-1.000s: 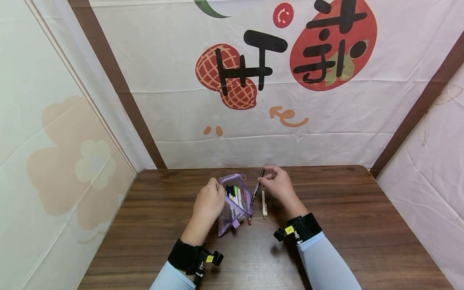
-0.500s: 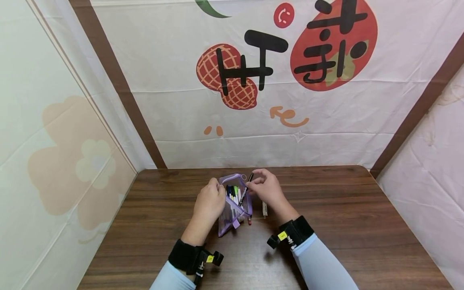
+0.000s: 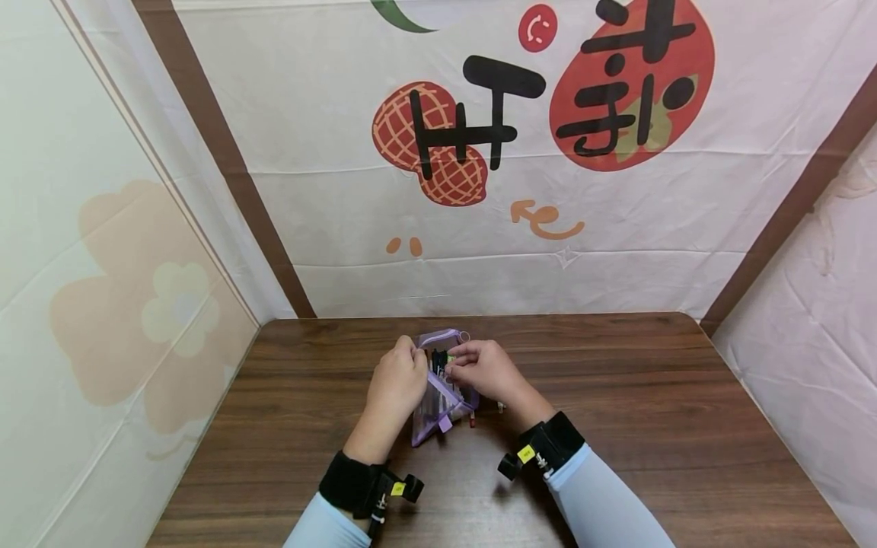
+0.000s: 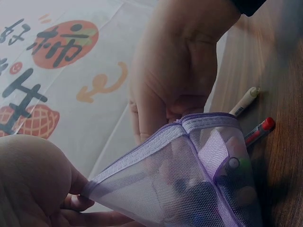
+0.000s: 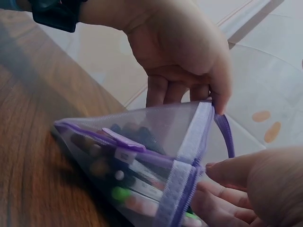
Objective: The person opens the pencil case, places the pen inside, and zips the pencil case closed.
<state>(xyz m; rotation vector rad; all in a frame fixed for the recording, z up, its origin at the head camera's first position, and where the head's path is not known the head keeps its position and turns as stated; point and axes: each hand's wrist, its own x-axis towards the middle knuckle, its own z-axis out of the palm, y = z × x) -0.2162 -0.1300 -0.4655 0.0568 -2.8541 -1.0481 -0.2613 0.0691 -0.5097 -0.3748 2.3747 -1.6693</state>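
A mesh pencil case [image 3: 426, 422] with purple trim stands on the table, its zipped mouth spread. Several pens [image 3: 438, 359] show inside it, blurred through the mesh in the right wrist view. My left hand [image 3: 396, 380] pinches the case's rim [image 5: 201, 127] on its left side. At the mouth is my right hand [image 3: 488, 373], thumb and fingers by the opening. In the right wrist view, the right thumb [image 5: 232, 170] lies close to the purple zip edge. The black pen seen earlier in this hand cannot be told apart now, so whether the fingers still hold it is hidden.
A red-ended pen [image 4: 261, 131] lies on the wooden table [image 3: 274, 457] against the case's right side. Beside it is a cream-coloured pen [image 4: 245, 101], mostly covered by the right hand in the head view. A printed cloth wall [image 3: 329, 213] stands behind the table.
My right hand has moved left and down, carrying the black pen from beside the case into its mouth. My left hand has kept its grip on the rim.
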